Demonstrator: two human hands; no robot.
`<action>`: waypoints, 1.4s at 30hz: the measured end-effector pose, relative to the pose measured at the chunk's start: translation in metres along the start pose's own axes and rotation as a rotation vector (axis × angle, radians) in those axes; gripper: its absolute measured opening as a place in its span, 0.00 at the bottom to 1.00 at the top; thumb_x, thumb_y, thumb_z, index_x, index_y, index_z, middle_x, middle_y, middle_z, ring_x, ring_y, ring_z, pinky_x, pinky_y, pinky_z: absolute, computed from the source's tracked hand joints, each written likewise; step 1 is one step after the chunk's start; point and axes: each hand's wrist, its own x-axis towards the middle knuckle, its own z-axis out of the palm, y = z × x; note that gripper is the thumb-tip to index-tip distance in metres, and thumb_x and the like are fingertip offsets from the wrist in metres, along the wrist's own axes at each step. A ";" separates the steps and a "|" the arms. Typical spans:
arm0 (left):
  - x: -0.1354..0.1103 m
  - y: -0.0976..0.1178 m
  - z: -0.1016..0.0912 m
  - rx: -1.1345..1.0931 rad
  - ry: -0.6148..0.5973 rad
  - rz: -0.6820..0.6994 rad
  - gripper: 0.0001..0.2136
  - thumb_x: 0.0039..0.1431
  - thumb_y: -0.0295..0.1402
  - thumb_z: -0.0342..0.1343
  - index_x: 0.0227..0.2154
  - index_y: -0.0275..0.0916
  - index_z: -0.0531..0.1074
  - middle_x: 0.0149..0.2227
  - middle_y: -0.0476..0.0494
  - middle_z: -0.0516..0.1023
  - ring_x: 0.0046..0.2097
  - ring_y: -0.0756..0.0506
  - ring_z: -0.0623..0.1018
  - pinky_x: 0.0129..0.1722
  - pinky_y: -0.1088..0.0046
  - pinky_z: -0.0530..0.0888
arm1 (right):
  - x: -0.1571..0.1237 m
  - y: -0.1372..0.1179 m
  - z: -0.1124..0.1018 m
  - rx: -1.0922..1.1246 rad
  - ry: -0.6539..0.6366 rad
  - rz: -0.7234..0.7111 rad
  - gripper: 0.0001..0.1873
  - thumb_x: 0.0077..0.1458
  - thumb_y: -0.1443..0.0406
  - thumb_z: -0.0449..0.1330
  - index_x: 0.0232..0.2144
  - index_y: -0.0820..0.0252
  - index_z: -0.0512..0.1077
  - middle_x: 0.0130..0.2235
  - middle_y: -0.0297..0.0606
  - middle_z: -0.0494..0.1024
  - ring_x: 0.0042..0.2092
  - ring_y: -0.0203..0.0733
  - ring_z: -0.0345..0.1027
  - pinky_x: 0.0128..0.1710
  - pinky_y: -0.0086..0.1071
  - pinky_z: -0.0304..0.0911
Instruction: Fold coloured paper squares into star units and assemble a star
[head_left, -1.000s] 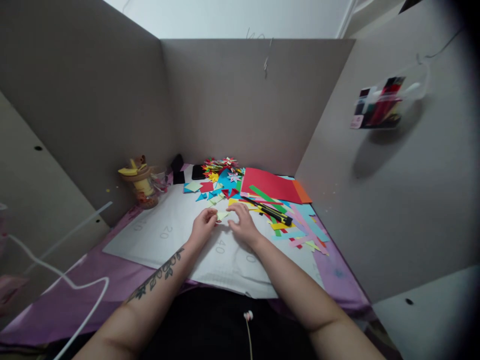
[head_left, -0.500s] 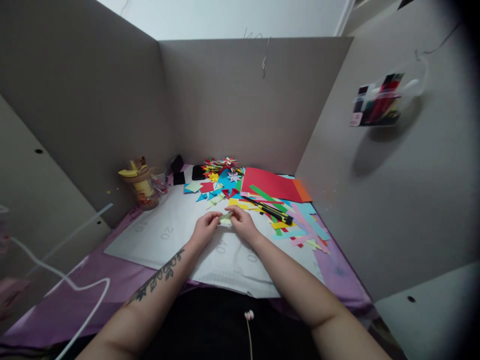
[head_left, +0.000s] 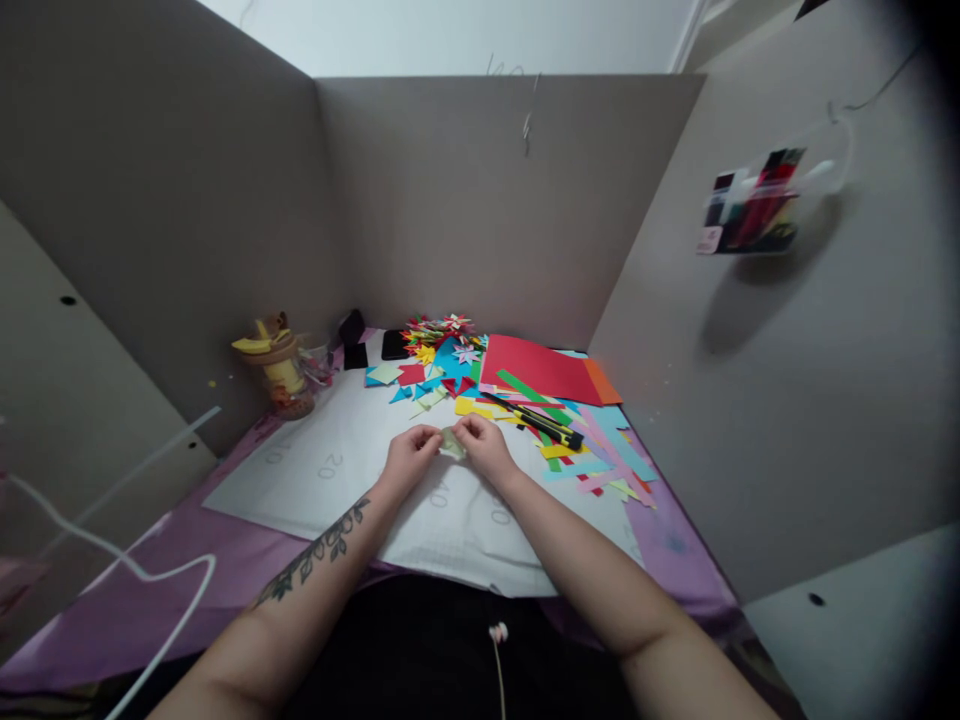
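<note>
Between my fingertips is a small piece of pale green paper (head_left: pixel 452 443), just above the white sheet. My left hand (head_left: pixel 412 453) pinches its left side, and my right hand (head_left: pixel 484 447) pinches its right side. The fingers partly hide the paper, so its exact fold cannot be made out. Beyond my hands lie small folded paper pieces in blue, red and pale green (head_left: pixel 430 399). Close to my right hand is a black and yellow utility knife (head_left: pixel 551 428), resting over colored paper strips (head_left: pixel 600 462).
Folded paper flowers (head_left: pixel 439 333) are piled at the back. Red paper sheets (head_left: pixel 536 368) lie at the back right. A yellow-brown cup (head_left: pixel 281 375) stands on the left, near a black phone (head_left: pixel 394 345). A clear holder (head_left: pixel 757 205) hangs on the right panel.
The pale green paper has tilted, showing a broader face between my fingers. My right fingers have shifted slightly and closed in on its upper right side.
</note>
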 end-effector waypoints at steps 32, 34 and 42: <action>-0.004 0.004 0.002 -0.051 0.014 -0.032 0.08 0.50 0.36 0.55 0.27 0.39 0.63 0.18 0.55 0.71 0.22 0.51 0.72 0.23 0.79 0.64 | -0.001 0.002 0.010 0.493 -0.144 0.412 0.17 0.37 0.57 0.66 0.26 0.61 0.67 0.24 0.31 0.71 0.26 0.33 0.66 0.24 0.26 0.57; -0.004 0.004 0.002 -0.061 0.004 -0.026 0.08 0.50 0.36 0.55 0.27 0.39 0.63 0.18 0.55 0.71 0.21 0.52 0.71 0.23 0.79 0.64 | 0.000 0.004 0.010 0.457 -0.134 0.399 0.16 0.38 0.57 0.65 0.25 0.61 0.67 0.23 0.30 0.70 0.25 0.33 0.66 0.24 0.25 0.57; -0.001 0.000 0.001 -0.173 -0.052 -0.087 0.08 0.45 0.35 0.58 0.26 0.37 0.65 0.22 0.51 0.75 0.22 0.52 0.71 0.23 0.79 0.65 | -0.001 -0.002 0.006 0.208 -0.124 0.209 0.08 0.45 0.61 0.59 0.25 0.61 0.69 0.19 0.27 0.66 0.21 0.30 0.57 0.21 0.25 0.52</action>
